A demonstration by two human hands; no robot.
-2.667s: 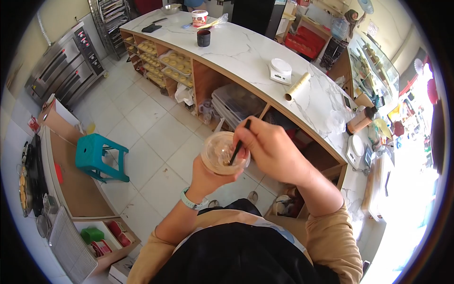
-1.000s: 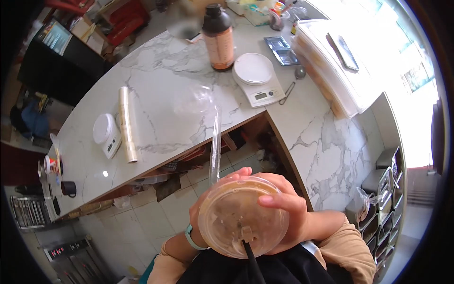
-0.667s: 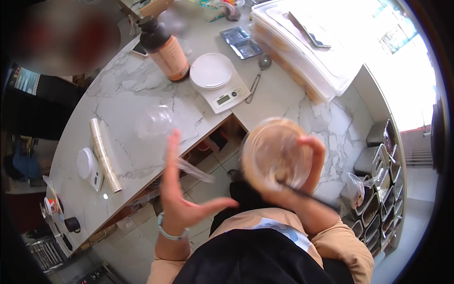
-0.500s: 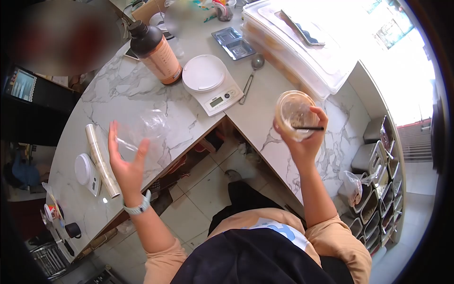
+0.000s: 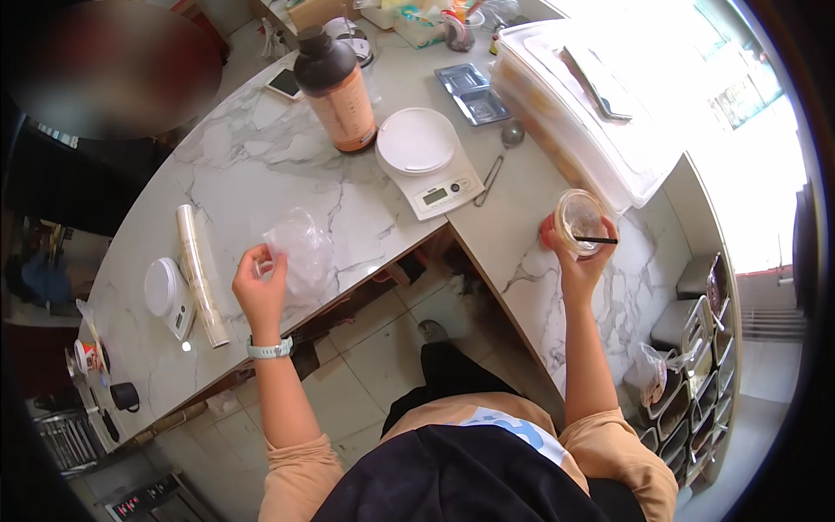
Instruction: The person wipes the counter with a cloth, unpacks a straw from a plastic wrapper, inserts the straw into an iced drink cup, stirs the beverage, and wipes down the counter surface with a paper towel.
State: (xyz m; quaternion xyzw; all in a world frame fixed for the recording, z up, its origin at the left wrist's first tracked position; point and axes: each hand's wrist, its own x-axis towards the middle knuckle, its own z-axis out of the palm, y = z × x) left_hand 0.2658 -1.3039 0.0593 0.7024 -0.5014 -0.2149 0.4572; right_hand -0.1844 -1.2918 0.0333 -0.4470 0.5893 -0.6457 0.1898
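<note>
My right hand (image 5: 584,265) is wrapped round a clear plastic cup (image 5: 579,217) with a black straw (image 5: 595,240), at the right part of the counter. At the left, my left hand (image 5: 263,283) pinches the edge of a crumpled clear plastic bag (image 5: 300,248) over the marble counter (image 5: 252,178). A white digital scale (image 5: 426,161) stands between my hands, farther back. Beside it are a dark-capped bottle (image 5: 337,96) and a metal measuring spoon (image 5: 500,157).
A plastic-film roll (image 5: 200,278) and a second scale (image 5: 167,296) lie at the left. At the back are a foil tray (image 5: 474,94), a phone (image 5: 284,83) and a large lidded container (image 5: 583,113). Metal bins (image 5: 683,326) line the right side.
My left hand has come from above the counter, fingers spread, to close on the plastic bag. My right hand has carried the cup slightly right and lower toward the counter.
</note>
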